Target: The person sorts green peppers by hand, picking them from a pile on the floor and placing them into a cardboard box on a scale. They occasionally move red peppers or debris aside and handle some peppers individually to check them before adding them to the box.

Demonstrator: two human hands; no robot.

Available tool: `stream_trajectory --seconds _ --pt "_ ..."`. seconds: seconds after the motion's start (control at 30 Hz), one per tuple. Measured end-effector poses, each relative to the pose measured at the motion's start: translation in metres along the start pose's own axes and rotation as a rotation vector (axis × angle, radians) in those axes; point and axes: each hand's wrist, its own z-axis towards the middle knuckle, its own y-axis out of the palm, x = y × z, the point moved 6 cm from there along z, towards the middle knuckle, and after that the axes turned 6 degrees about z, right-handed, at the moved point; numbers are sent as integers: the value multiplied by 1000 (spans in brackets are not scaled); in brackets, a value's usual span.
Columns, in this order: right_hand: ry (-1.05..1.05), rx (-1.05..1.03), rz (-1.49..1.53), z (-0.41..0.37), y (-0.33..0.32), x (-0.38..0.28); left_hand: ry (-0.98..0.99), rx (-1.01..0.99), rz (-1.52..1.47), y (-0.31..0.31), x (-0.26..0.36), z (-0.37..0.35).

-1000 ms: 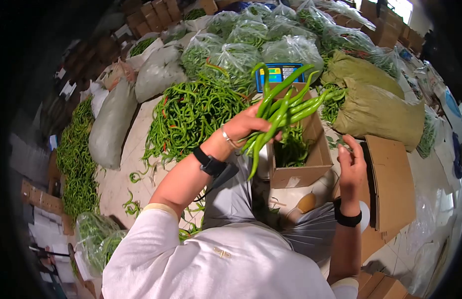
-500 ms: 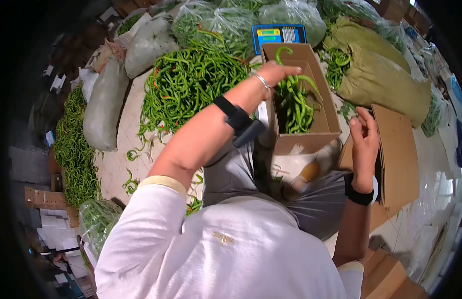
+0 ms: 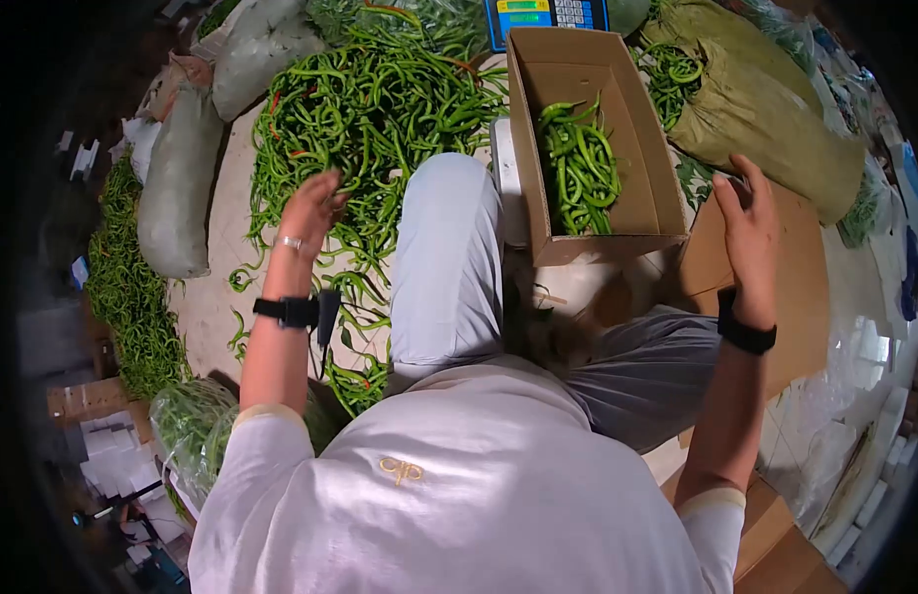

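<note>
Green peppers [image 3: 127,287] line the far left, beside a plump grey sack [image 3: 182,188]. The left hand [image 3: 313,213] hovers at the near edge of a loose pepper pile [image 3: 380,109], fingers partly curled, a moderate gap showing; whether they touch a pepper, one cannot tell. Right of the knee, an open carton [image 3: 627,218] stands with its long axis running away from the wearer, far end tipped slightly left, a pepper batch [image 3: 583,178] lying mostly lengthwise along its left side. Farther right, the empty right hand [image 3: 751,223] points forward over flat cardboard [image 3: 801,287], thumb and index apart.
</note>
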Motion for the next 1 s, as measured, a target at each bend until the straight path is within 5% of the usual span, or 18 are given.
stream_trajectory --seconds 0.23,0.33,0.47,0.57,0.77,0.83,0.9,1.0 --pt "258 -455 -504 16 88 103 -346 -27 167 -45 -149 -31" --pt "112 -483 -657 -19 113 20 -493 -46 259 -33 -175 -47" --pt "28 -394 -644 18 90 79 -419 -144 369 -7 -178 -46" --pt "-138 -383 -631 -8 119 25 -317 -204 443 2 -184 -41" --pt "-76 -504 -652 15 101 62 -68 -234 537 -18 -188 3" --pt "-149 -557 -516 19 103 59 232 -143 698 7 -109 5" --pt "-54 -624 -734 39 89 38 260 -146 633 26 -40 20" --pt "-77 -395 -636 72 58 17 463 -154 720 73 66 28"
